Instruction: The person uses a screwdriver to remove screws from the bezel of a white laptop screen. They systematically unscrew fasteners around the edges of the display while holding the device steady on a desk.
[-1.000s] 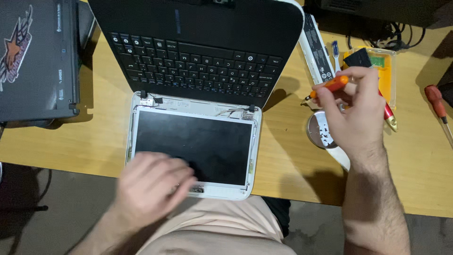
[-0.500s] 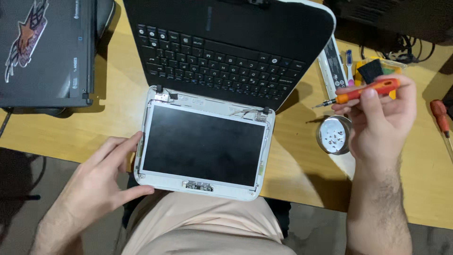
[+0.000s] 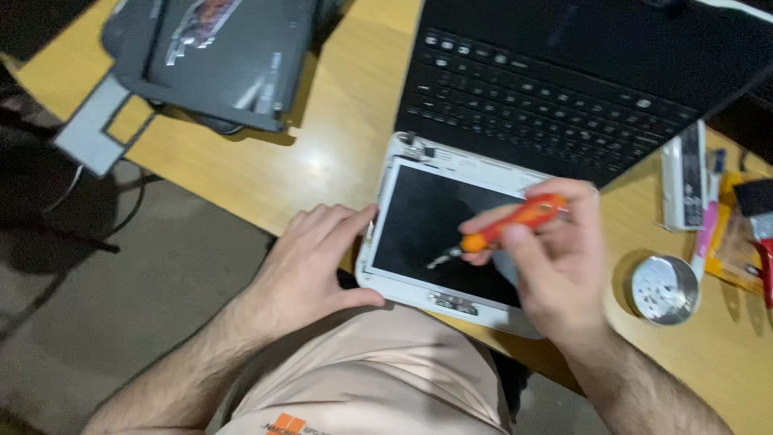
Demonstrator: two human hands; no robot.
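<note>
Orange-handled screwdriver (image 3: 515,219) is sitting in the right hand (image 3: 555,274), grip clenched around the handle, thumb on the near side. Its long axis is running far-right to near-left, with the metal tip (image 3: 441,258) pointing down-left over the dark screen panel (image 3: 447,235) of the white-framed laptop lid (image 3: 403,282). Lid is lying flat at the near edge of the wooden bench (image 3: 322,153), partly overhanging the lap. Left hand (image 3: 310,270) is resting open on the lid's left edge, fingers spread, thumb along the near-left corner, grasping nothing. Tip is hovering over the screen's middle-left; contact hard to tell, blur. Left edge of the frame is lying just left of the tip, so the right hand is the nearer to the panel centre. Black keyboard (image 3: 547,105) is lying far of the lid. Round metal tin (image 3: 664,288) is sitting right of the right hand. Grey closed laptop (image 3: 217,56) is lying far-left.
</note>
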